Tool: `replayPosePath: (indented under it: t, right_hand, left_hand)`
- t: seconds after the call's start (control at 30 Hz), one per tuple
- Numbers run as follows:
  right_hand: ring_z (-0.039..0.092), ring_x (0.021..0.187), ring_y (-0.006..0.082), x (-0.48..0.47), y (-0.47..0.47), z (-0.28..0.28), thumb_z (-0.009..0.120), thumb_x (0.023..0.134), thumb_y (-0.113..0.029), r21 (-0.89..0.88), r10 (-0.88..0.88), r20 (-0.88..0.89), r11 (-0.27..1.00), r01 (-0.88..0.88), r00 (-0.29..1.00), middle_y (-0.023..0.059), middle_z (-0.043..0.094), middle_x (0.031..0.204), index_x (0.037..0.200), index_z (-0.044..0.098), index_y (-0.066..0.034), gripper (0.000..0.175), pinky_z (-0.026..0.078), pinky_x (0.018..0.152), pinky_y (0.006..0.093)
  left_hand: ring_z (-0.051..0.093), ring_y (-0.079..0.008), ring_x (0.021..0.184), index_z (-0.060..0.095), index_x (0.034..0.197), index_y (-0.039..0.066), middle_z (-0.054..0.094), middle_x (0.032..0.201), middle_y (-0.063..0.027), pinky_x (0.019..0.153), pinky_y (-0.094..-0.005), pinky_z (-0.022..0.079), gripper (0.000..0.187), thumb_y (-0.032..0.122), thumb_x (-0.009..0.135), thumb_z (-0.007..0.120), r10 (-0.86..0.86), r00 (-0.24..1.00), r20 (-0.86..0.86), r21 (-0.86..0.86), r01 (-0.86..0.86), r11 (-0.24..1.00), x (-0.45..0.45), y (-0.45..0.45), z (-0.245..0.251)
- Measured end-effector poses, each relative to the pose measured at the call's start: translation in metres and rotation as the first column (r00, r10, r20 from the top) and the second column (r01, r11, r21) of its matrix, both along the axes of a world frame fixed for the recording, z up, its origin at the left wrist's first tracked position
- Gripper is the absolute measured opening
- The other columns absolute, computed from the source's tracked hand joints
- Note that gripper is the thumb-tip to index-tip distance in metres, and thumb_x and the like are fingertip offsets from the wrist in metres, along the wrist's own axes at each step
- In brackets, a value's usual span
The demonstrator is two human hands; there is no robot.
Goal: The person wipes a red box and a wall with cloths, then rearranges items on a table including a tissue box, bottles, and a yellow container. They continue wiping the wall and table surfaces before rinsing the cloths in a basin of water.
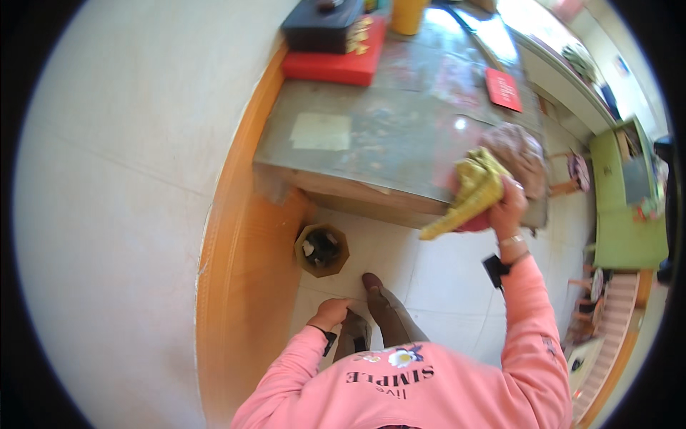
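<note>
My right hand [509,210] is closed around a yellow cloth [476,182] at the near right corner of a table [316,104]. One end of the cloth hangs past the table's front edge. Something red [478,222] shows under the cloth, partly hidden by my hand. Just beyond lies a crumpled mauve cloth [515,150] on the tabletop. Down by my legs, my left hand [330,312] is near my knee; its fingers are mostly hidden, so their hold is unclear.
A dark box [321,33] rests on a red box [327,69] at the table's far left. A red card [502,89] lies at the right. An octagonal waste bin [338,263] stands below, beside orange wall panelling [241,300]. Farther right is a green cabinet [624,236].
</note>
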State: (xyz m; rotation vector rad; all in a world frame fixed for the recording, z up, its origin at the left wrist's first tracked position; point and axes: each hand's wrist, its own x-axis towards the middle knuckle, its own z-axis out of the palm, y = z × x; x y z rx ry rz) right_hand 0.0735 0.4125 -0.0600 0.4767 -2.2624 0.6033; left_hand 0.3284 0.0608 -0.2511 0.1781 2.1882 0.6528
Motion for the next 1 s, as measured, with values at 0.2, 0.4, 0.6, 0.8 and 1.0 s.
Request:
replayPosePath:
  t: [0.2,0.4,0.6,0.8,1.0]
  right_hand:
    - [0.059,0.073,0.0299,0.002,-0.018,0.014,0.063,0.068,-0.011,0.043,-0.094,0.01,0.995,0.093,0.996,0.0095,0.062,0.081,0.093,0.06,-0.0104,0.026,0.047,0.065,0.0383]
    - [0.056,0.068,0.0288,0.005,-0.024,0.018,0.062,0.073,-0.014,0.028,-0.108,0.04,0.994,0.107,0.993,0.0079,0.061,0.077,0.088,0.059,-0.0118,0.016,0.044,0.063,0.0402]
    - [0.059,0.071,0.0291,0.009,-0.028,0.033,0.06,0.075,-0.009,-0.345,0.025,0.361,0.932,0.108,0.932,0.0117,0.061,0.077,0.094,0.06,-0.0085,0.019,0.046,0.065,0.0366]
    - [0.053,0.076,0.0068,0.019,-0.021,0.096,0.057,0.081,-0.002,-0.868,0.748,0.496,0.428,0.25,0.44,0.0005,0.06,0.084,0.101,0.058,0.0006,0.02,0.045,0.067,0.022]
    - [0.06,0.08,0.0224,-0.022,0.027,0.143,0.066,0.077,-0.014,-0.42,0.62,0.514,0.785,-0.456,0.593,0.013,0.06,0.091,0.118,0.051,-0.0042,0.045,0.048,0.07,0.0311]
  left_hand:
    - [0.057,-0.034,0.098,0.055,0.116,0.012,0.06,0.106,-0.0184,0.078,-0.0419,0.047,0.033,0.019,0.085,0.046,-0.045,0.998,-0.044,-0.193,0.036,0.981,-0.029,-0.019,0.115]
    - [0.053,-0.0347,0.104,0.037,0.129,0.006,0.047,0.124,-0.0173,0.082,-0.04,0.047,0.055,0.025,0.082,0.058,0.054,0.822,-0.568,0.169,0.053,0.984,-0.077,0.023,0.232]
    - [0.04,-0.0373,0.121,0.024,0.138,0.005,0.03,0.138,-0.0207,0.095,-0.0376,0.041,0.076,0.019,0.077,0.067,0.122,0.618,-0.777,0.284,0.17,0.944,-0.156,0.105,0.279]
    - [0.036,-0.028,0.127,0.021,0.14,0.008,0.027,0.14,-0.0183,0.1,-0.0376,0.035,0.087,0.012,0.071,0.074,0.487,0.612,-0.622,0.679,0.112,0.726,-0.212,0.181,0.274]
    - [0.053,-0.0145,0.103,0.044,0.123,0.002,0.055,0.112,-0.0059,0.089,-0.0284,0.044,0.053,-0.002,0.075,0.065,0.6,0.787,0.141,0.857,-0.4,0.324,-0.221,0.158,0.285]
